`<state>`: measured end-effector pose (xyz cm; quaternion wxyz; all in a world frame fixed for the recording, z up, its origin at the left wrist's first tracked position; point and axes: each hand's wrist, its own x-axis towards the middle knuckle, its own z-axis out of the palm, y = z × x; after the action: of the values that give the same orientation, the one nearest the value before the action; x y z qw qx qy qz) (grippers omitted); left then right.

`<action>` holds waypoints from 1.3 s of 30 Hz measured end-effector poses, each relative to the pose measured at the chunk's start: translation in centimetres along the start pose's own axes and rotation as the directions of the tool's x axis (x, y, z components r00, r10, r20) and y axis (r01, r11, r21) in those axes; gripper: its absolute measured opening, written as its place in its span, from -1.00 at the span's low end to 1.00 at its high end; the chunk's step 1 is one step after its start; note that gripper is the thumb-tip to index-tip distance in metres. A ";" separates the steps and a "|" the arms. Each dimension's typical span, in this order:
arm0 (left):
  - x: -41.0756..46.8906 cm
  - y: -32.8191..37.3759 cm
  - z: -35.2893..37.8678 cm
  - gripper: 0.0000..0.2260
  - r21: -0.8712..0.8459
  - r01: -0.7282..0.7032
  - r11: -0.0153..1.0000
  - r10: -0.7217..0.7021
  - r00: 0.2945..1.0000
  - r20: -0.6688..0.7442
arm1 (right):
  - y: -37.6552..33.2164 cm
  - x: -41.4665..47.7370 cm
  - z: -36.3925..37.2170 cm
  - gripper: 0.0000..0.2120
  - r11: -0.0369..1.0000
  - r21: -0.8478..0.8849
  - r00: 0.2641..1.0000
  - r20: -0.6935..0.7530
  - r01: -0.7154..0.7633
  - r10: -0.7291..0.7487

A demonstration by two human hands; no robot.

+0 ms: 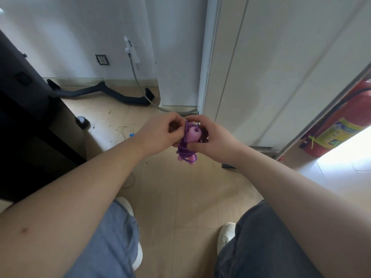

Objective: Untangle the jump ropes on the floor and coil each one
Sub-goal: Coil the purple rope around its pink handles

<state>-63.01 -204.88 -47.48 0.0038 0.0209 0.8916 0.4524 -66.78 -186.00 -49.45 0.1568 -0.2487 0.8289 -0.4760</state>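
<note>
A purple jump rope (185, 151) with pink handles (193, 134) is held up in front of me, its cord wound round the two handles in a tight bundle. My left hand (160, 133) pinches the cord at the bundle's left side. My right hand (210, 137) grips the handles from the right, thumb under the bundle. On the floor to the left lies a thin pale rope (125, 131) with a blue end (131, 135), partly hidden behind my left forearm.
A black cabinet (30, 117) stands at the left, a black stand base (104, 93) lies by the wall with a grey cable (140, 87). A red fire extinguisher (339, 121) leans at the right. A small black object (227, 166) lies on the tiled floor.
</note>
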 end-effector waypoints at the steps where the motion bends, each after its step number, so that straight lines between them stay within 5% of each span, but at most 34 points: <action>1: 0.1 0.0 0.2 -0.93 -0.043 0.026 0.999 -0.027 0.999 -0.021 | -0.1 0.0 -0.1 -0.37 1.000 -0.004 1.000 -0.015 0.002 -0.002; 6: 0.1 0.5 0.8 -0.75 -0.198 0.166 0.966 -0.173 0.985 -0.020 | -0.6 -0.3 -0.4 -0.48 1.000 -0.020 1.000 -0.022 0.006 -0.006; 13: 0.2 0.0 1.5 -0.62 -0.096 0.237 0.967 -0.251 0.951 -0.180 | -1.2 -0.4 0.7 -0.59 0.991 -0.125 0.995 -0.081 0.042 -0.052; 20: 0.5 0.3 1.8 -0.77 -0.183 0.247 0.952 -0.284 0.933 -0.221 | -1.5 -0.1 1.1 -0.86 0.998 0.034 0.942 -0.331 -0.054 0.062; 30: 0.5 0.4 2.0 -0.88 -0.082 0.136 0.987 -0.149 0.970 -0.190 | -1.4 0.4 0.8 -0.85 0.993 0.026 0.936 -0.331 -0.114 0.116; 35: 0.4 1.3 1.5 -0.76 -0.384 0.181 0.905 -0.221 0.973 -0.063 | -1.1 0.8 -0.4 -0.73 0.959 0.234 0.930 -0.289 -0.161 0.227; 39: 0.6 0.7 1.3 -0.75 -0.498 0.197 0.845 -0.267 0.961 -0.072 | -1.3 0.8 -0.2 -0.67 0.979 0.171 0.959 -0.243 -0.108 0.148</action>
<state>-63.56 -203.35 -47.67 0.0018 -0.1202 0.7433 0.6581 -67.18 -186.84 -48.19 0.0988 -0.1183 0.8166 -0.5562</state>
